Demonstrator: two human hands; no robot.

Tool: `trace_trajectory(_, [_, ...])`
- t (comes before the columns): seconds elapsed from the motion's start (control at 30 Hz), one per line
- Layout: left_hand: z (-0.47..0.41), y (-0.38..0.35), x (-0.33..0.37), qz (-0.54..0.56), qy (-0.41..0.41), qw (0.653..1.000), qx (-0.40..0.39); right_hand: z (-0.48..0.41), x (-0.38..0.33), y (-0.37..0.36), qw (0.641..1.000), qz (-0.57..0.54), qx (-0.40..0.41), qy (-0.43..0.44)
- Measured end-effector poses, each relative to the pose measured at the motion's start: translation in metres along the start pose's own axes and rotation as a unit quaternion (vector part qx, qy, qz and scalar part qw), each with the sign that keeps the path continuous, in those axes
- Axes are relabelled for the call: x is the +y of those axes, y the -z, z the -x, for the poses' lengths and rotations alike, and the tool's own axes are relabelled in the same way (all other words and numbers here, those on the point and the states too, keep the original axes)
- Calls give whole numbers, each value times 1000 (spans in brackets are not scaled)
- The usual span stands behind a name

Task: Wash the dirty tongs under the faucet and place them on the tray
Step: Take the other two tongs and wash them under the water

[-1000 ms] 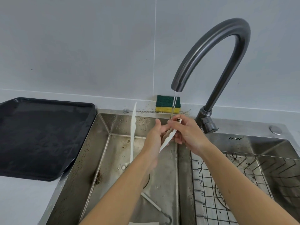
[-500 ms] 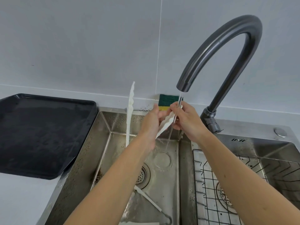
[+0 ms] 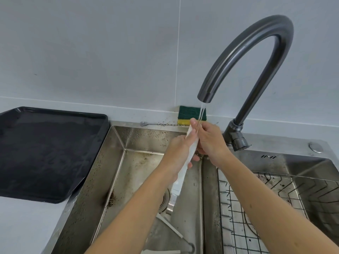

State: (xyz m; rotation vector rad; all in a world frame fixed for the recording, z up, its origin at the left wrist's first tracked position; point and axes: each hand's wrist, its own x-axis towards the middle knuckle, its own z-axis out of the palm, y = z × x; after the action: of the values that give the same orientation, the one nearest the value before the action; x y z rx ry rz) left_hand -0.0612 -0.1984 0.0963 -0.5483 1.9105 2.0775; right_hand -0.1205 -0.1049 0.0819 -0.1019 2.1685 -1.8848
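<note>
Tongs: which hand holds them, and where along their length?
Both. The left hand wraps the white tongs mid-length; the right hand pinches the upper tip under the faucet stream.

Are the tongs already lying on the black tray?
No, both hands hold the white tongs under the faucet stream; the tray has no tongs.

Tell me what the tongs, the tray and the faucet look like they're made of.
Tongs: white, matte, probably plastic. Tray: black with a dull sheen, plastic or coated metal, can't tell. Faucet: dark metal, brushed gunmetal finish with soft highlights.
</note>
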Motion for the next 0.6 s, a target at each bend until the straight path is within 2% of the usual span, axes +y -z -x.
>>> trace_trajectory(0.13, [0, -1, -7, 3, -10, 1000, 7, 5, -6, 5, 999, -26, -43, 0])
trace_trajectory(0.23, [-3, 3, -3, 119, 27, 992, -16, 8, -9, 11, 996, 4, -89, 15])
trace_trajectory(0.33, [-8, 14, -2, 255, 80, 961, -67, 9, -8, 19, 987, 36, -157, 17])
trace_trajectory(0.4, [-12, 20, -4, 302, 121, 939, -114, 9, -8, 23, 984, 30, -177, 20])
trace_trajectory(0.5, [-18, 24, -8, 314, 162, 921, -165, 6, -7, 26, 986, 38, -159, 17])
trace_trajectory(0.6, [-23, 19, -9, 259, 147, 943, -148, 3, -8, 27, 989, 57, -135, 13])
